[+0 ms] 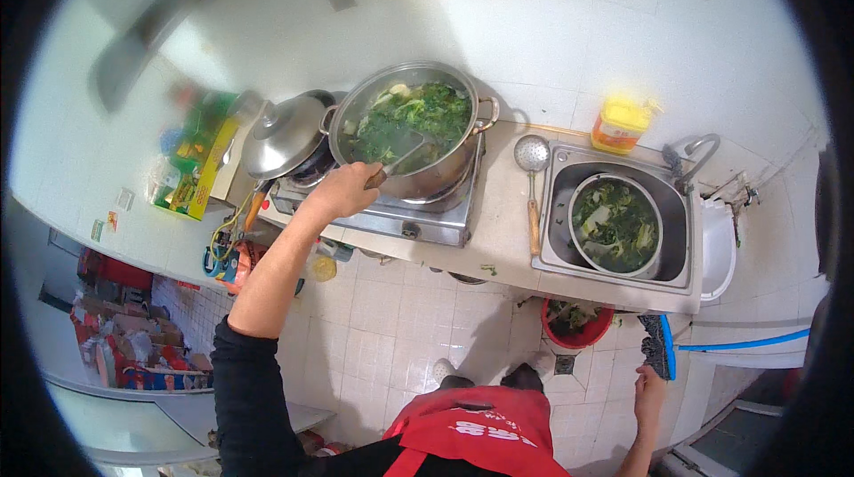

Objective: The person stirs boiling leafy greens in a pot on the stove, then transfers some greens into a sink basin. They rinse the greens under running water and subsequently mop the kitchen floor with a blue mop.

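My left hand (350, 189) is closed on the wooden handle of a metal kitchen utensil (405, 155), whose far end is down in a large steel pot (427, 187). Leafy greens (420, 110) and liquid fill the pot, which stands on a gas stove (437, 227). The utensil's submerged end is hidden. My right hand (650, 393) hangs low at the right, near a dark scrubber-like thing with a blue edge (657, 347); whether it touches this or holds anything is unclear. In the sink, a round metal basin (572, 227) holds more greens in water.
A skimmer (533, 157) with a wooden handle lies between stove and sink (547, 237). Left of the pot is a lidded pan (283, 137). A yellow container (620, 123) stands behind the sink near the faucet (700, 143). A red bucket (577, 340) with greens is on the floor.
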{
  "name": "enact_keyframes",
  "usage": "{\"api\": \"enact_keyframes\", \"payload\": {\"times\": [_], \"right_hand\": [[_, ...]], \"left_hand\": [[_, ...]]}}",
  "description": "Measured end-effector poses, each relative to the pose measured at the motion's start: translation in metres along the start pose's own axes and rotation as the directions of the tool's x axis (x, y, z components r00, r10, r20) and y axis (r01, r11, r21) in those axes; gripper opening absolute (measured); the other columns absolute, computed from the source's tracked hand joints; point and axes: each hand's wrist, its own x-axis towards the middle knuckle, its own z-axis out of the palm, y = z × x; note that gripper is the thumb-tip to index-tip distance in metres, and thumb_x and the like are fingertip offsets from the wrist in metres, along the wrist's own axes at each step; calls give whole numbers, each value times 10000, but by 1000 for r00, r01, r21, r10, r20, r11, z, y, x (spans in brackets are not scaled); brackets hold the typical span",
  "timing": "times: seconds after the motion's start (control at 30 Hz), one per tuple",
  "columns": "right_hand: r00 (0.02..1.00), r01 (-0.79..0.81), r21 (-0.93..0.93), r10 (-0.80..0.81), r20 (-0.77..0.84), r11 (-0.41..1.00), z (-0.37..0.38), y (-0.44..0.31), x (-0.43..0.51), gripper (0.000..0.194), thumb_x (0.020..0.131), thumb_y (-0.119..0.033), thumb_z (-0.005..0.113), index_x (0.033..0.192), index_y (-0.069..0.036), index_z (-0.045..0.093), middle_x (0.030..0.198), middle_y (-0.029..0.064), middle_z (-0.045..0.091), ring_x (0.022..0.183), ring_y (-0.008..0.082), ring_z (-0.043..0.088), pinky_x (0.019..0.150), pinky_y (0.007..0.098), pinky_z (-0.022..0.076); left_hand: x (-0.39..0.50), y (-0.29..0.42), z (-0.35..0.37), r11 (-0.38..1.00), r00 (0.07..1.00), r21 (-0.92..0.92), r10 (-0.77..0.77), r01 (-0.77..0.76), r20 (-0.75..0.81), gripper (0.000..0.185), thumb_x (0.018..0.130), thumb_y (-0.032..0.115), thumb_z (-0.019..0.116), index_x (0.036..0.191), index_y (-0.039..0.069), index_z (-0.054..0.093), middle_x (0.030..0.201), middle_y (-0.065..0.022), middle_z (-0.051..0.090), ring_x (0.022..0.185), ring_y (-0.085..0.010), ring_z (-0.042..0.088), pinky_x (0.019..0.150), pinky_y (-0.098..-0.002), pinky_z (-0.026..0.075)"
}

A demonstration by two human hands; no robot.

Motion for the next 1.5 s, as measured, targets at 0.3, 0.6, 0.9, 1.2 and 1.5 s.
{"api": "enact_keyframes", "payload": {"times": [0.3, 0.6, 0.9, 1.2, 1.5], "right_hand": [[995, 73, -188, -58, 80, 979, 9, 65, 68, 133, 847, -26, 619, 958, -72, 676, 835, 193, 675, 817, 392, 651, 715, 502, 497], [988, 91, -116, -75, 136, 989, 40, -10, 79, 144, 872, -58, 592, 984, -72, 681, 902, 191, 690, 844, 386, 663, 759, 482, 521], [987, -12, -87, 26, 159, 996, 74, -102, 27, 148, 877, -67, 588, 992, -66, 682, 896, 192, 690, 850, 389, 665, 758, 479, 524], [991, 36, -29, -32, 128, 999, 108, -138, 19, 152, 891, -70, 566, 987, -71, 684, 892, 184, 696, 846, 375, 670, 756, 484, 521], [973, 133, -63, -118, 199, 989, 129, -154, 47, 117, 877, -115, 561, 928, -80, 660, 867, 174, 687, 849, 375, 671, 742, 504, 520]], "left_hand": [[4, 13, -22, 966, 940, -240, -164, 93, -298, 553, 826, 216, 637, 1340, 26, 561, 875, -258, 636, 861, -413, 660, 780, -430, 506], [87, -63, -1, 967, 918, -221, -196, 124, -344, 231, 843, 183, 609, 1003, 17, 600, 917, -273, 663, 951, -462, 634, 804, -501, 504], [110, -116, 31, 963, 981, -270, -33, -21, -191, 225, 870, 168, 587, 1010, -8, 577, 835, -221, 655, 680, -372, 646, 617, -459, 504], [32, -122, -83, 424, 962, -885, -257, 193, 86, 506, 1002, 170, 530, 1490, 99, 418, 782, -21, 540, 456, -65, 411, 362, -236, 307], [-23, -119, -38, 135, 878, -939, -416, 316, 236, 563, 1018, 186, 516, 1545, 138, 321, 935, -67, 563, 517, -101, 441, 370, -229, 307]]}}
